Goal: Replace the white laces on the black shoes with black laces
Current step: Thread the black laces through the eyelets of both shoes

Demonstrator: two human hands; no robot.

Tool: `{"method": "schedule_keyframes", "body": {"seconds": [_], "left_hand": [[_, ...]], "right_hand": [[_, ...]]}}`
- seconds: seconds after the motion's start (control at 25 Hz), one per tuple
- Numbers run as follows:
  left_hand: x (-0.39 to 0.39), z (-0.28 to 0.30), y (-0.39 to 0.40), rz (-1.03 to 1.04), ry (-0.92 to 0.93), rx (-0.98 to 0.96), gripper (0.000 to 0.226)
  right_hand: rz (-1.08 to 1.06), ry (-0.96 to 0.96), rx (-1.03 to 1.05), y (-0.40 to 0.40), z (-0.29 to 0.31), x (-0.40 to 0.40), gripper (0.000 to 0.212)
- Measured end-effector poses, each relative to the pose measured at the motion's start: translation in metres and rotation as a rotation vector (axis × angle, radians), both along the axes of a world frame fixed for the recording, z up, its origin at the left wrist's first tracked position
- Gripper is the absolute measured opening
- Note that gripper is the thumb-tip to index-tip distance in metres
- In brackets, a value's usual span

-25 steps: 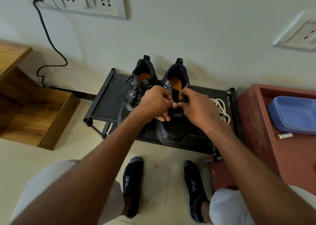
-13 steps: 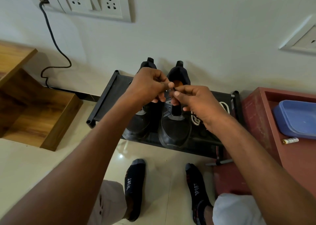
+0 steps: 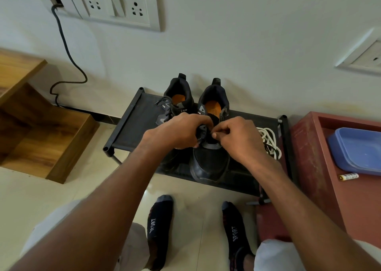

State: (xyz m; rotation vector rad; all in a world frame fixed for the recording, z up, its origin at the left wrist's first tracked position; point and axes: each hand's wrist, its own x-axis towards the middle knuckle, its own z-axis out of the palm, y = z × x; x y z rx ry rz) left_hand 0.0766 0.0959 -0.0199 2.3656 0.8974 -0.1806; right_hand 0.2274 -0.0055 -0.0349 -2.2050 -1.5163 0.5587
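Socks [image 3: 158,227] read "SPORT"; shoe [image 3: 179,99] tongue reads "CLYMB".

My arms are bare from the elbows down to my left hand [image 3: 177,132] and right hand [image 3: 240,138], with no sleeves, watch or rings showing. I wear light, whitish shorts [image 3: 132,248] and dark ankle socks [image 3: 159,227] with grey toes and "SPORT" printed along the top.
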Motion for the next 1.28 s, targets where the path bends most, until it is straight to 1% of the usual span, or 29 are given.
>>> {"method": "schedule_keyframes", "body": {"seconds": [0.12, 0.36, 0.6, 0.8, 0.92, 1.0, 1.16, 1.28], "left_hand": [[0.000, -0.007, 0.003, 0.053, 0.010, -0.009, 0.056], [0.001, -0.012, 0.005, 0.074, -0.031, -0.035, 0.053], [-0.001, -0.014, 0.008, 0.081, -0.055, -0.069, 0.050], [-0.001, -0.017, 0.008, 0.109, -0.073, -0.067, 0.048], [0.000, -0.016, 0.007, 0.100, -0.081, -0.075, 0.048], [-0.001, -0.016, 0.007, 0.103, -0.082, -0.078, 0.049], [-0.002, -0.018, 0.008, 0.104, -0.088, -0.088, 0.049], [-0.001, -0.020, 0.008, 0.099, -0.088, -0.075, 0.048]], "right_hand": [[0.060, -0.092, -0.046, 0.002, -0.007, -0.008, 0.020], [-0.051, -0.182, 0.027, -0.002, -0.009, -0.016, 0.015], [-0.086, -0.234, -0.007, -0.002, -0.010, -0.020, 0.013], [-0.114, -0.078, -0.020, 0.001, -0.012, -0.017, 0.014], [-0.134, -0.167, -0.022, -0.002, -0.013, -0.021, 0.013], [-0.124, -0.167, -0.012, -0.002, -0.014, -0.025, 0.013], [-0.125, 0.100, -0.074, 0.004, -0.014, -0.010, 0.015], [-0.096, 0.111, -0.081, 0.002, -0.016, -0.009, 0.017]]}}
